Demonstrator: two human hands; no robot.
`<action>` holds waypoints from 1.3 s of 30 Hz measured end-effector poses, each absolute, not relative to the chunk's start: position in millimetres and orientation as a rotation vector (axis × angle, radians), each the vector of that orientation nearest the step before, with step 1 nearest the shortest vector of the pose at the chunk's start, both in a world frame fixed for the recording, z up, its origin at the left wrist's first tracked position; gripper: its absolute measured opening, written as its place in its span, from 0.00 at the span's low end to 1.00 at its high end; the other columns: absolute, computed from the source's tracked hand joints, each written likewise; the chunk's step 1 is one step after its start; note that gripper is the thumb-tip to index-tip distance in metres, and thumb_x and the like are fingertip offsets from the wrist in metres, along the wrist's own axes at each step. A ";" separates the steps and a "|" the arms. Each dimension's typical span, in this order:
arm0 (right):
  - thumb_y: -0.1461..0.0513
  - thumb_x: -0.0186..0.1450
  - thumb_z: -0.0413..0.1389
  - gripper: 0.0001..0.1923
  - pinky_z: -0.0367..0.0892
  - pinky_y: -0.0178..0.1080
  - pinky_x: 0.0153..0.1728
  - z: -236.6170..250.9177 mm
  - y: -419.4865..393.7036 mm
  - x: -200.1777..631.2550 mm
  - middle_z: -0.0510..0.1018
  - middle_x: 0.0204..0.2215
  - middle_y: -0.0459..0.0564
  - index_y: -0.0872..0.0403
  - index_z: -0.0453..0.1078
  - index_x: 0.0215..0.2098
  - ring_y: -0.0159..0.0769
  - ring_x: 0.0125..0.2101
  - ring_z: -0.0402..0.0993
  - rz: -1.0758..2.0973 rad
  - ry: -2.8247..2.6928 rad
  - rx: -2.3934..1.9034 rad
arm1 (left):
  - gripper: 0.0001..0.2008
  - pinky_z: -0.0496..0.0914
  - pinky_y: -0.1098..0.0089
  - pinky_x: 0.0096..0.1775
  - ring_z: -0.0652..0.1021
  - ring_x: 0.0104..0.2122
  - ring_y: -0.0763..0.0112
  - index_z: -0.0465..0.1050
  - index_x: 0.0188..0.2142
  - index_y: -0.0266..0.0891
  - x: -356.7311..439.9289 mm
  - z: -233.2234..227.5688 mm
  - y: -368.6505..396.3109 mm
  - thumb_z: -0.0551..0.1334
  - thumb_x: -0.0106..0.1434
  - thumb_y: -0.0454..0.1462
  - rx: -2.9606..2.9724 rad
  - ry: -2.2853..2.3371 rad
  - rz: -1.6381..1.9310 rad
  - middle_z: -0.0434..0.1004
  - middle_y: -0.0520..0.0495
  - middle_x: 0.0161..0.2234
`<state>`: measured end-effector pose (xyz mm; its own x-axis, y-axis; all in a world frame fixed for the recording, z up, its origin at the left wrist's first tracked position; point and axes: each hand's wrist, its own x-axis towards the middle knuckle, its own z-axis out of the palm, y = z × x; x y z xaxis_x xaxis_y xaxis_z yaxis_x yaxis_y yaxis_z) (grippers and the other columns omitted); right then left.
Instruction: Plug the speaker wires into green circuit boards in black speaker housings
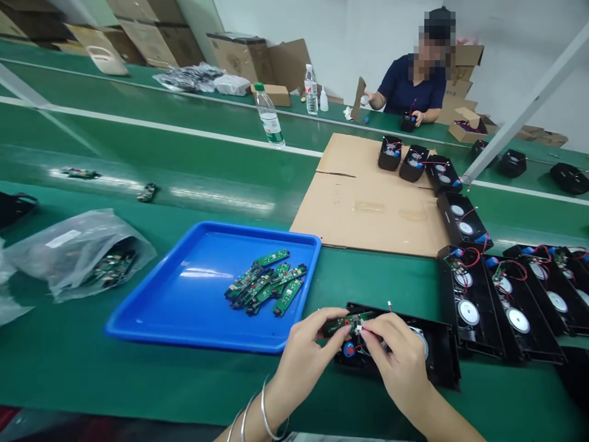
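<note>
My left hand [309,344] grips a small green circuit board [338,325] between thumb and fingers. Against the board's right end, my right hand [398,350] pinches a small white plug [359,329]; whether it sits in its socket I cannot tell. Both hands are above an open black speaker housing [444,353], which lies on the green table. Inside it are a blue cylindrical part [349,348] and a round silver speaker [421,344], partly covered by my right hand. Left of my hands, a blue tray [151,307] holds a pile of green circuit boards [262,285].
Several black housings with speakers and red wires [469,301] stand at the right. A cardboard sheet [368,209] lies ahead, with a water bottle [270,120] at its far left. A bag of boards [87,258] lies left. Across the line sits a co-worker [409,86] holding a housing.
</note>
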<state>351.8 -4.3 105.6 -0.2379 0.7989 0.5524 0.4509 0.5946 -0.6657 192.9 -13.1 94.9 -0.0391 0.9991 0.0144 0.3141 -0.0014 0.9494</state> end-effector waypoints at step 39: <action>0.71 0.67 0.47 0.11 0.60 0.38 0.24 102.0 -9.6 348.1 0.75 0.25 0.50 0.60 0.71 0.38 0.33 0.25 0.62 0.273 -2.246 -0.722 | 0.14 0.73 0.65 0.38 0.80 0.31 0.62 0.75 0.28 0.37 180.8 109.3 -5.8 0.72 0.40 0.39 0.676 1.026 0.847 0.81 0.47 0.26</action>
<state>348.1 -9.6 102.0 -0.5614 0.5741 0.5961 0.4147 0.8185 -0.3977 180.8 -5.8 109.3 0.2675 0.8528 -0.4485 -0.2789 0.5141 0.8111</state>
